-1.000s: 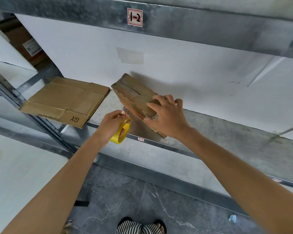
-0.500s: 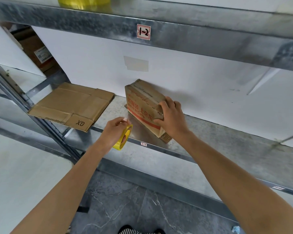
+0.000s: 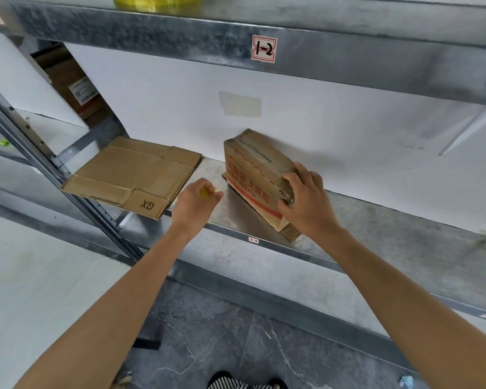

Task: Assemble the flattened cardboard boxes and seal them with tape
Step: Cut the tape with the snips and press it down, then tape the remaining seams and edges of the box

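Note:
An assembled brown cardboard box (image 3: 253, 169) with red print stands on the metal shelf (image 3: 376, 228), its back against the white wall. My right hand (image 3: 303, 200) grips the box's near right corner. My left hand (image 3: 194, 200) hovers just left of the box, closed around a yellow tape roll (image 3: 206, 191) that shows only as a sliver above the knuckles. A pile of flattened cardboard boxes (image 3: 132, 175) marked "GX" lies on the shelf's left end, overhanging the front edge.
An upper metal shelf beam (image 3: 348, 60) with a "1-2" label hangs close above, a yellow object (image 3: 152, 0) resting on it. A slanted metal upright (image 3: 40, 164) stands at the left. Grey tiled floor (image 3: 222, 332) lies below.
The box has been turned and set down flat on the shelf. My left hand rotated knuckles up, hiding most of the tape roll. The view tilted upward.

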